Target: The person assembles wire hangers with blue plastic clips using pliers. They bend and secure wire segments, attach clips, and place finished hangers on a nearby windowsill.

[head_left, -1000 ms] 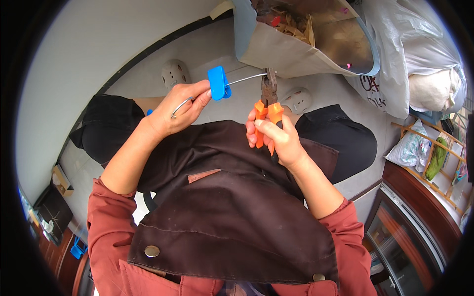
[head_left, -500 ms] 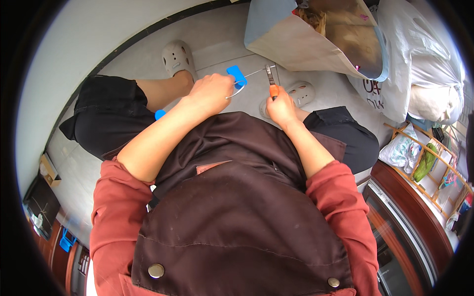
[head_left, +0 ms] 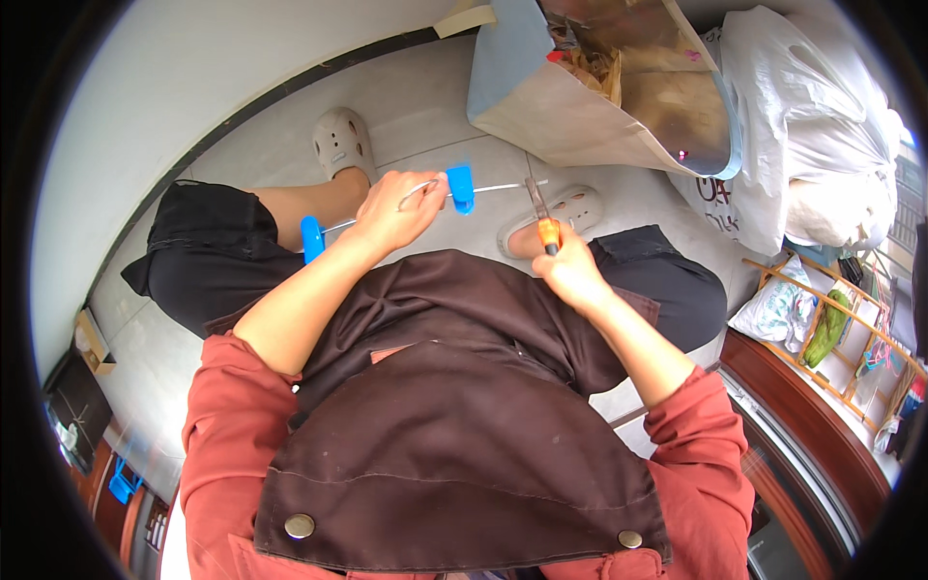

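My left hand (head_left: 394, 211) is closed around a thin metal wire frame (head_left: 500, 186) with blue plastic pieces on it. One blue piece (head_left: 461, 190) sits just beyond its fingers; another blue piece (head_left: 312, 240) shows left of my wrist, at the frame's other end. A curved bit of wire rises over my left fingers. In my right hand (head_left: 572, 273) is a pair of pliers (head_left: 539, 205) with orange and black handles, fingers wrapped round them. The jaws meet the straight wire near its right end; whether they clamp it I cannot tell.
A large paper bag (head_left: 570, 130) with crumpled contents stands ahead, beside a full white plastic bag (head_left: 822, 126). At right is a wooden rack (head_left: 849, 324) holding a green vegetable (head_left: 827, 331). My shoes (head_left: 343, 143) rest on the tiled floor; a wall curves along the left.
My right hand and the pliers have come lower, nearer my body. My left hand has turned and shows more of the wire and the left blue piece. The view has shifted slightly.
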`<state>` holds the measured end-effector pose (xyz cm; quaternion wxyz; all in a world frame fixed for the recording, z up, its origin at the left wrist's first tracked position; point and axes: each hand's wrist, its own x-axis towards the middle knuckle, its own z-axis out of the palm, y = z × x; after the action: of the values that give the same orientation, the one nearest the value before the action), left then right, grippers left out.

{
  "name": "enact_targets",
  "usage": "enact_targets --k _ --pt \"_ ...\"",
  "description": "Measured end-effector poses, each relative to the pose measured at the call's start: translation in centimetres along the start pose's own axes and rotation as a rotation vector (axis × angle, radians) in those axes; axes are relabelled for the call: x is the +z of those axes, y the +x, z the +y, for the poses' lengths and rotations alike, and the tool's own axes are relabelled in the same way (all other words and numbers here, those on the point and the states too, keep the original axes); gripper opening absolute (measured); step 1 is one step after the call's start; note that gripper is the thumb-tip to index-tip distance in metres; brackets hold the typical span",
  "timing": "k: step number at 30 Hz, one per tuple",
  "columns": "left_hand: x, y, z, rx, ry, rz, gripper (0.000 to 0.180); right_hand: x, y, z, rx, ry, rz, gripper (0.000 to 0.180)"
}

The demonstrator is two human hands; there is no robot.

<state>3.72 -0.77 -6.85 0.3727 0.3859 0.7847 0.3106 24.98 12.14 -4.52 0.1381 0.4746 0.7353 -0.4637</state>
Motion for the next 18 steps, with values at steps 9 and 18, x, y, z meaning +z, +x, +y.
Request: enact_targets --k 9,18 --pt "3.2 -1.0 2.9 0.535 -0.118 0.299 0.025 -2.6 -4.1 -4.4 -0.155 0.743 -0.097 0.038" --pt "-1.5 0.1 7.8 0.542 -0.014 0.228 0.017 -5.1 -4.9 -4.3 -0.223 0.542 0.100 0.042"
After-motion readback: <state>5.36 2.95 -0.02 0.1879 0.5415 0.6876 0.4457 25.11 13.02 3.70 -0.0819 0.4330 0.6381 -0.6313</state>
